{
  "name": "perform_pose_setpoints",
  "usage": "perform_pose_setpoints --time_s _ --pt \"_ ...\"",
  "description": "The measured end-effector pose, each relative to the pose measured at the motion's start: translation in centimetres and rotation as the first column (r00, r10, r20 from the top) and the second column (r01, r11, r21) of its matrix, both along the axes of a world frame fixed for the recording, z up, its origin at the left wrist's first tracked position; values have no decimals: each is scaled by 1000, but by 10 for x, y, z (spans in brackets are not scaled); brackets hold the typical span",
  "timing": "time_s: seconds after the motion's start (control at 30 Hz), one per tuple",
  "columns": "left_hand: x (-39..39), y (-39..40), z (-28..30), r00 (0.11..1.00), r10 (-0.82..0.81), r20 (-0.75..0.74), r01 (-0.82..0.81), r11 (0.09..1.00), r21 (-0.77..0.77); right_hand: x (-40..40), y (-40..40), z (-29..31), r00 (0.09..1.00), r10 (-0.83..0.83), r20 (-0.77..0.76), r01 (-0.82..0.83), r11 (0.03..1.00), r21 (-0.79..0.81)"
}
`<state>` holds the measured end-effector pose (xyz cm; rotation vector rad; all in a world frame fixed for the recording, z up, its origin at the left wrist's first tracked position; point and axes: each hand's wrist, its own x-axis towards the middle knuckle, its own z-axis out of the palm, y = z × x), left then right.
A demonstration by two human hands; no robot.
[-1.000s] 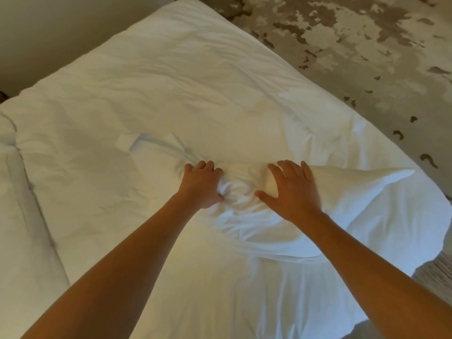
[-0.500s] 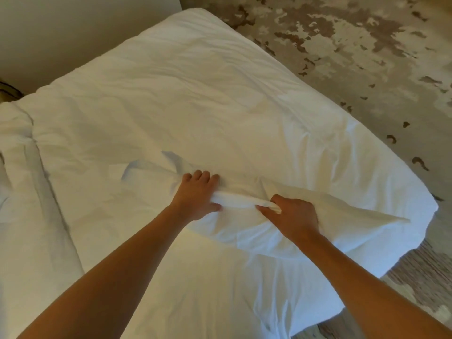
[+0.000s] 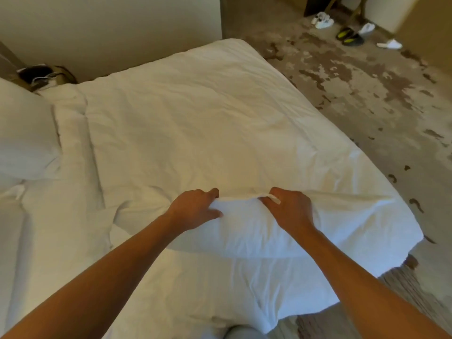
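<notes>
A white pillow in its pillowcase (image 3: 244, 231) lies across the near part of a bed covered by a white duvet (image 3: 195, 123). My left hand (image 3: 195, 207) grips the pillow's far edge, fingers curled over it and thumb on the near side. My right hand (image 3: 291, 209) grips the same edge a little to the right, pinching a flap of the pillowcase that sticks out by the thumb. A taut strip of fabric runs between the two hands.
A second white pillow (image 3: 24, 138) lies at the left. A bedside stand with a dark object and a cable (image 3: 41, 74) sits at the back left. Patterned carpet (image 3: 367, 94) spreads to the right, with several shoes and slippers (image 3: 349, 35) at the far wall.
My right hand went from lying flat on the pillow to gripping its edge. Both hands now hold the edge stretched between them. The view has tilted up, showing more of the room.
</notes>
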<state>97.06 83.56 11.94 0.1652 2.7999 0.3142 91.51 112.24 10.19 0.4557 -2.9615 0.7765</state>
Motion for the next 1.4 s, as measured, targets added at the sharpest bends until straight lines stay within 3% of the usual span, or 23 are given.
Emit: perform_pose_setpoints --time_s 0.3,0.67,0.83,1.03,1.23,1.4 --pt "146 -99 77 909 392 -144 -380 919 104 60 -130 75 953 301 -2 -301 951 -74" --pt "358 -210 99 709 675 -206 -666 736 119 190 -303 94 750 661 26 -657 749 -88" --pt "416 -241 55 654 738 -166 -723 674 153 241 -351 64 720 680 139 -682 730 -35" --pt "451 -249 -25 686 727 -30 -712 680 177 282 -371 -3 728 632 265 -684 694 224" --pt "456 -253 -37 693 711 -121 -672 698 250 280 -359 -11 817 562 127 -572 766 294" --pt "454 -271 -29 667 731 -145 -712 682 166 272 -356 0 883 470 22 -459 849 263"
